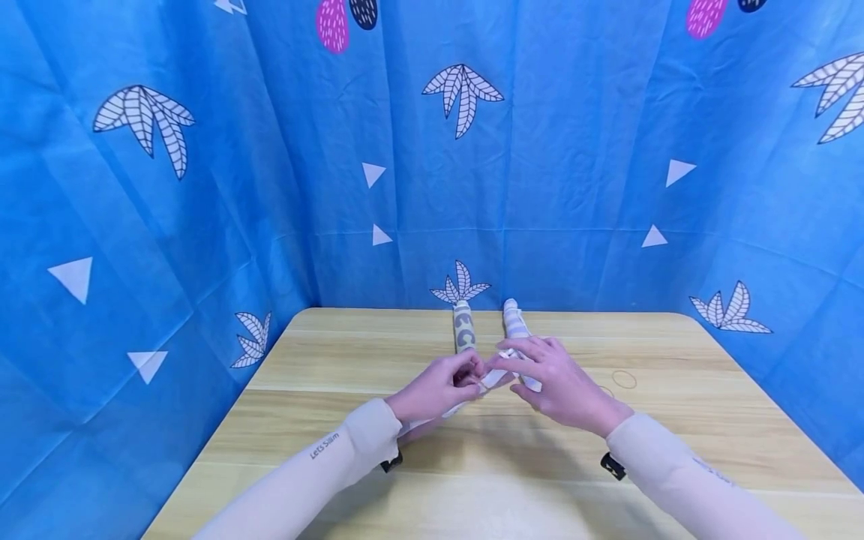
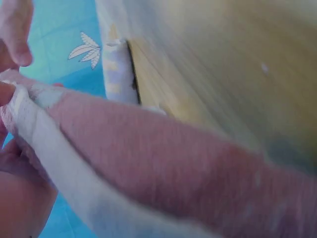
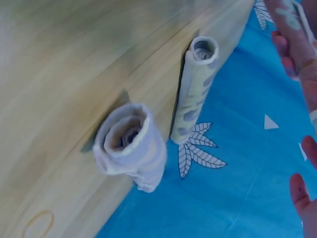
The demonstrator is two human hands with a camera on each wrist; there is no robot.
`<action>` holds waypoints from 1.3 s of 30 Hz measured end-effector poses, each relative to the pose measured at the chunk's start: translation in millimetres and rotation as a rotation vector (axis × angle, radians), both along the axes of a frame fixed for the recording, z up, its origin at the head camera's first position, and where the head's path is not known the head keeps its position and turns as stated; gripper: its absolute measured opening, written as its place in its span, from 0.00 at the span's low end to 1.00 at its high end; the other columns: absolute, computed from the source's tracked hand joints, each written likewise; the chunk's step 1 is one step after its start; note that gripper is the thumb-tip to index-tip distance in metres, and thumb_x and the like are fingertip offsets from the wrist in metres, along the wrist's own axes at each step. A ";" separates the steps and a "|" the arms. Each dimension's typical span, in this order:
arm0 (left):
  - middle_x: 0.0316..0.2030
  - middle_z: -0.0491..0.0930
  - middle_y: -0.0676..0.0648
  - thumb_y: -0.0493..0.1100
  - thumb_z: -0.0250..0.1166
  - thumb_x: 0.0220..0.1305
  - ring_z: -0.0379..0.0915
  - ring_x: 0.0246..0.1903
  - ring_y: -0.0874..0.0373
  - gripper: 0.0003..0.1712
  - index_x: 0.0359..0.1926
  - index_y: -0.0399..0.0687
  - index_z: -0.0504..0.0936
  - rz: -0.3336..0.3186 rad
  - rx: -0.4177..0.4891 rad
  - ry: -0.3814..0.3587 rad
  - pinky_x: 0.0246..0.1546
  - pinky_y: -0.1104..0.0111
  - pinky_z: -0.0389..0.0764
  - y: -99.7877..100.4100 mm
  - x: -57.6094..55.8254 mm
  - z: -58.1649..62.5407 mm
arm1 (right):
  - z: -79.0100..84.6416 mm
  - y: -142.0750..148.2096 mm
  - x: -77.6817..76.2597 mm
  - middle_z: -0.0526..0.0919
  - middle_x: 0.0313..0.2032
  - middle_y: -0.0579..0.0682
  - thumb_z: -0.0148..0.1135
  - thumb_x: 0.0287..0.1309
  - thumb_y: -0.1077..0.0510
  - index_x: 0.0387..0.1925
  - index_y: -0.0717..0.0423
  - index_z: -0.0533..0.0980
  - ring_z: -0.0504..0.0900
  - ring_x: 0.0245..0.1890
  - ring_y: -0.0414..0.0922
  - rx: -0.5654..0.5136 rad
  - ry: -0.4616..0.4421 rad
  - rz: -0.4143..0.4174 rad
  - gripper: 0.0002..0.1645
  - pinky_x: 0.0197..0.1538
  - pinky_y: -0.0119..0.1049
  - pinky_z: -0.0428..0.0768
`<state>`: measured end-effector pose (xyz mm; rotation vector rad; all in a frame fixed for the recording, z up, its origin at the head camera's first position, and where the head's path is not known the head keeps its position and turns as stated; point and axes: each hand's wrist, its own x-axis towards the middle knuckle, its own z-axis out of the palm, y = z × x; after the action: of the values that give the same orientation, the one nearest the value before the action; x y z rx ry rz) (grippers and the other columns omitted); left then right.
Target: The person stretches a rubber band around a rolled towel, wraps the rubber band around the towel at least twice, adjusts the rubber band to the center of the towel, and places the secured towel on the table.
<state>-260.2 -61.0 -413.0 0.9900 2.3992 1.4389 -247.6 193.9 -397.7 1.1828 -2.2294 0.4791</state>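
Observation:
A pink towel with a white edge (image 2: 133, 144), rolled into a long tube, slants across the left wrist view. My left hand (image 1: 442, 384) grips it near its upper end. In the right wrist view, a thin tan band seems to circle the pink roll (image 3: 299, 47) beside the left fingers. My right hand (image 1: 556, 381) hovers just right of that end, its fingers spread; no hold on the towel shows. Behind the hands lie a cream rolled towel with grey marks (image 1: 464, 326) and a striped white-lilac rolled towel (image 3: 133, 148).
Two thin rubber bands lie on the wooden table (image 1: 675, 435) to the right of my right hand, one rubber band (image 1: 624, 379) more visible than the other. A blue patterned curtain (image 1: 574, 187) hangs along the table's back and sides.

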 end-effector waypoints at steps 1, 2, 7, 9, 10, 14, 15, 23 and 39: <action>0.40 0.77 0.51 0.38 0.60 0.70 0.75 0.40 0.61 0.08 0.46 0.56 0.74 -0.009 0.022 -0.027 0.41 0.71 0.78 0.0 0.5 0.6 | 0.2 -1.1 -0.9 0.80 0.59 0.45 0.78 0.47 0.62 0.57 0.37 0.80 0.78 0.59 0.50 0.007 0.029 0.006 0.35 0.50 0.46 0.71; 0.42 0.77 0.50 0.36 0.59 0.70 0.76 0.42 0.61 0.09 0.46 0.55 0.74 -0.019 0.043 -0.046 0.43 0.70 0.80 0.2 1.1 1.4 | 0.4 -2.2 -1.9 0.81 0.58 0.45 0.79 0.47 0.62 0.56 0.38 0.80 0.78 0.58 0.49 0.013 0.053 0.010 0.34 0.50 0.45 0.71; 0.46 0.78 0.47 0.34 0.58 0.71 0.79 0.45 0.59 0.08 0.48 0.48 0.72 -0.066 0.127 -0.092 0.46 0.67 0.83 2.5 3.0 -1.6 | 0.7 -4.0 -5.2 0.84 0.49 0.45 0.79 0.46 0.61 0.52 0.42 0.82 0.81 0.51 0.49 0.017 0.128 0.019 0.29 0.49 0.47 0.71; 0.44 0.77 0.47 0.34 0.61 0.70 0.78 0.44 0.59 0.10 0.48 0.50 0.72 -0.058 0.131 -0.096 0.45 0.69 0.81 2.8 3.6 -4.4 | -0.5 -3.4 -5.9 0.84 0.48 0.45 0.79 0.46 0.61 0.51 0.43 0.82 0.81 0.50 0.49 0.014 0.137 0.019 0.28 0.48 0.47 0.71; 0.45 0.78 0.48 0.35 0.63 0.69 0.77 0.44 0.59 0.12 0.48 0.52 0.72 -0.048 0.128 -0.104 0.45 0.69 0.81 3.1 4.7 -5.7 | -0.9 -2.7 -5.8 0.84 0.48 0.45 0.79 0.47 0.60 0.51 0.43 0.82 0.81 0.50 0.49 0.014 0.137 0.021 0.27 0.48 0.47 0.71; 0.46 0.78 0.51 0.40 0.69 0.65 0.77 0.45 0.58 0.17 0.49 0.60 0.72 0.001 0.090 -0.096 0.46 0.68 0.79 3.2 10.1 -8.8 | -1.8 -0.9 -5.4 0.84 0.51 0.45 0.79 0.47 0.60 0.50 0.44 0.82 0.80 0.52 0.48 0.014 0.119 0.016 0.26 0.48 0.46 0.70; 0.47 0.79 0.52 0.41 0.69 0.65 0.78 0.45 0.59 0.17 0.49 0.61 0.72 0.014 0.073 -0.071 0.47 0.68 0.79 3.1 11.3 -9.2 | -1.3 -0.6 -5.2 0.84 0.51 0.45 0.79 0.47 0.60 0.50 0.44 0.82 0.80 0.52 0.48 0.017 0.111 0.013 0.26 0.48 0.45 0.70; 0.46 0.84 0.56 0.48 0.69 0.66 0.81 0.42 0.64 0.19 0.56 0.62 0.75 0.103 -0.157 0.463 0.47 0.70 0.82 2.2 17.0 -8.6 | 5.1 0.3 -3.1 0.85 0.49 0.41 0.78 0.48 0.61 0.50 0.46 0.82 0.81 0.53 0.46 0.028 0.050 -0.009 0.25 0.50 0.45 0.69; 0.36 0.78 0.54 0.42 0.68 0.63 0.74 0.30 0.66 0.12 0.47 0.53 0.79 0.087 -0.379 0.939 0.37 0.82 0.78 6.0 15.5 -10.6 | -2.8 -6.7 -1.4 0.88 0.42 0.39 0.79 0.46 0.60 0.43 0.45 0.85 0.83 0.48 0.43 -0.012 0.037 -0.074 0.20 0.48 0.44 0.68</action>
<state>-244.7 -55.0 -423.6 1.7197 3.1694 0.4887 -249.1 187.2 -400.5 1.0901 -2.2267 0.4373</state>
